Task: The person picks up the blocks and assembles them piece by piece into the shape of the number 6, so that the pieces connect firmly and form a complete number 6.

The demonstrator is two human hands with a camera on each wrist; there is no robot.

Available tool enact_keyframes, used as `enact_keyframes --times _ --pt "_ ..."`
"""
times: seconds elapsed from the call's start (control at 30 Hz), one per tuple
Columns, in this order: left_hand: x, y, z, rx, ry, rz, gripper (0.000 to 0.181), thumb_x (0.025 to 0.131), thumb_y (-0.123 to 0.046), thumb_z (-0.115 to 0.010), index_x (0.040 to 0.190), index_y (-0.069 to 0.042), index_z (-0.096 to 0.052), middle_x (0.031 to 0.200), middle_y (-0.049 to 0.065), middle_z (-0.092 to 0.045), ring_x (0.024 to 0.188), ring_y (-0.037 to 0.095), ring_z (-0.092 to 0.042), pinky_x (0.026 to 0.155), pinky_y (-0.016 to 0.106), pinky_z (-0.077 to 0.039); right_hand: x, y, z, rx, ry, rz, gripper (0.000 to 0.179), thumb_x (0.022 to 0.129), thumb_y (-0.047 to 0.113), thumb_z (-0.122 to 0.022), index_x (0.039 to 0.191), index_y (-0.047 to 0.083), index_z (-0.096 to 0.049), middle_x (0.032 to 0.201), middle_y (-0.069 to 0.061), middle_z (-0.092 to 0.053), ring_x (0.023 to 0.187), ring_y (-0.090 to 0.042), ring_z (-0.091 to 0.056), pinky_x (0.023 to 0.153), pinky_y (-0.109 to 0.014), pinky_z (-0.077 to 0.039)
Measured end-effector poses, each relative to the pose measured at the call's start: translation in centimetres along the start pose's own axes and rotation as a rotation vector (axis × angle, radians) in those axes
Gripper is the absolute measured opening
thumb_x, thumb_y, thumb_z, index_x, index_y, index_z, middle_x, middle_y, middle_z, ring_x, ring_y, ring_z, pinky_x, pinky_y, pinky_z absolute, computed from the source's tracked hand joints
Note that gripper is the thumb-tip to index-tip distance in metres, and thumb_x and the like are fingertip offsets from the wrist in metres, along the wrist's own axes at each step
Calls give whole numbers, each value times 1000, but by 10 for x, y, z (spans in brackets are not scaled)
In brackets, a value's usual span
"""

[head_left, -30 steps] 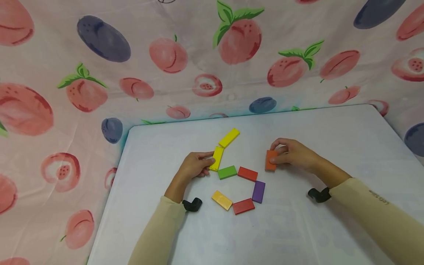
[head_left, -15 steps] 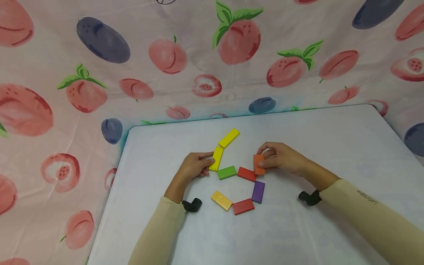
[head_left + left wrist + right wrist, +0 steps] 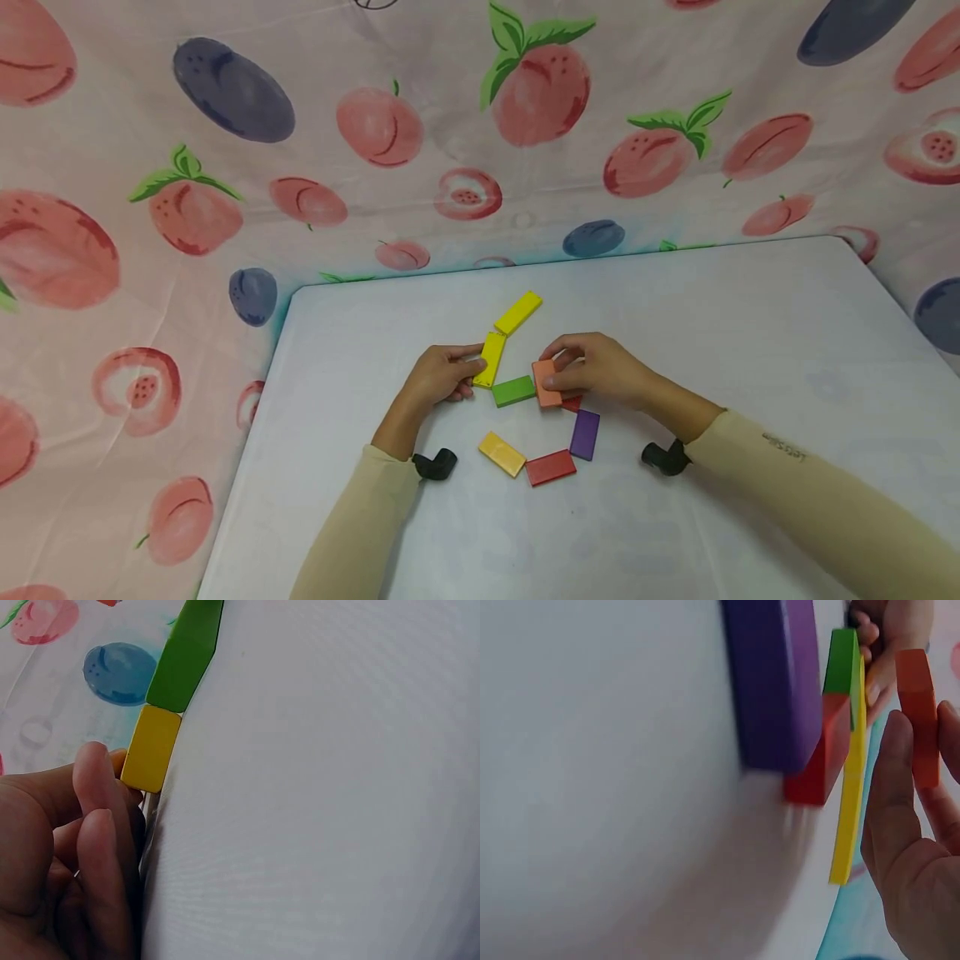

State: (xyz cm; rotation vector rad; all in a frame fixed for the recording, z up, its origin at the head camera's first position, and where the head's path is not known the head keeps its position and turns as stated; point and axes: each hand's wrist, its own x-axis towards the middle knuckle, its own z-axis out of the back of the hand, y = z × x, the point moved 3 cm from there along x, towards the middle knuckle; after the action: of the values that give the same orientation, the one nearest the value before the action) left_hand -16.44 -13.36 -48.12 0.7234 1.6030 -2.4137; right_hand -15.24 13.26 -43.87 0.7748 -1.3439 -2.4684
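Observation:
My left hand [image 3: 441, 372] pinches a yellow wooden block [image 3: 492, 354] lying on the white table, thumb on its near side. In the left wrist view that yellow block [image 3: 154, 746] meets a green block [image 3: 184, 660] end to end. An orange block [image 3: 544, 392] is between the thumb and fingers of my right hand [image 3: 603, 371]. The right wrist view has the orange block [image 3: 919, 712] raised off the table. From the head it overlaps a red block [image 3: 573, 403], hiding most of it, beside the green block's right end.
A second yellow block [image 3: 518, 312] continues the line toward the back. A purple block [image 3: 585, 435], another red block [image 3: 551, 468] and an amber block [image 3: 502, 454] curve round toward the front. Fruit-patterned cloth [image 3: 382, 208] hangs behind the white table [image 3: 787, 333].
My right hand has carried the orange block left, from right of the blocks to over the upper red one. The left hand stays on the yellow block.

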Motion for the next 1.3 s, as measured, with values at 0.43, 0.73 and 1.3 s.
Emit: enact_keyframes --times 0.43,0.73,1.3 --pt "0 -1 0 9 -2 16 41 94 -33 -74 135 -31 -68 66 3 -61 54 13 -60 52 22 -50 8 27 -36 -91 8 43 32 88 28 -82 118 23 -74 101 2 -72 92 -17 -63 78 -30 -52" --pt "1 1 1 -4 6 6 41 94 -33 -74 135 -30 -69 66 3 -63 55 13 -62 52 22 -49 15 39 -56 -154 -65 81 32 84 29 -85 110 16 -70 91 5 -73 84 -12 -65 72 -27 -53" --pt "1 1 1 -3 9 -7 40 95 -33 -73 134 -30 -69 66 2 -66 54 11 -60 52 21 -48 25 48 -81 -216 -123 130 31 79 23 -89 99 14 -68 83 4 -72 77 -10 -63 66 -24 -52"
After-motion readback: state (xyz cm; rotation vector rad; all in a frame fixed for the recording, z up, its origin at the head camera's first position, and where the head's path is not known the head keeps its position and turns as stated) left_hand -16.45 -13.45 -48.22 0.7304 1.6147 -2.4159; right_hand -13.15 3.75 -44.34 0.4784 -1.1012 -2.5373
